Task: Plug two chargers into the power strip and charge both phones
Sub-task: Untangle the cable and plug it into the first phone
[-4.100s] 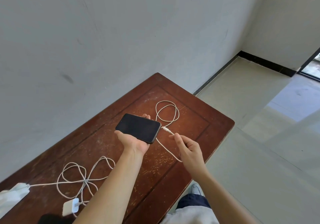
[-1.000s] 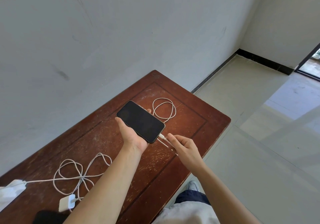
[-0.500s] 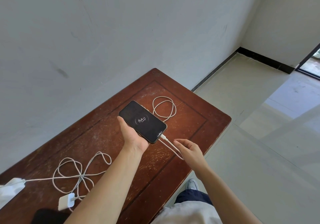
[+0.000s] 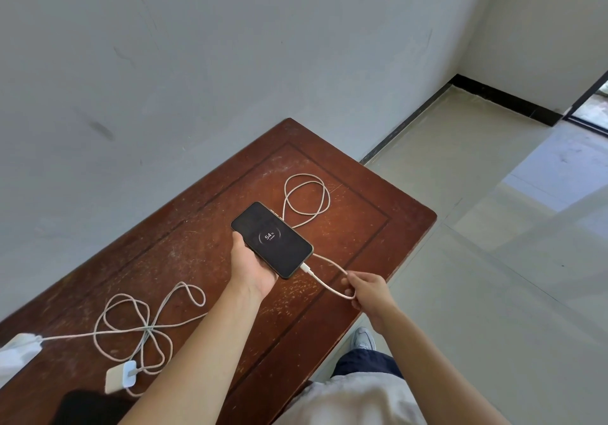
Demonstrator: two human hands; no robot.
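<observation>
Both hands raised: left gripping phone, right pinching cable

Tabletop bare along wall edge and across middle. Cable coil blocks far right corner. Tangled cable and white adapter crowd near left; dark object at near edge.

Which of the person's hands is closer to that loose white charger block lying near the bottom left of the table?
Left. The left hand holds the phone, up the table from the charger block. The right hand pinches the cable farther right.
</observation>
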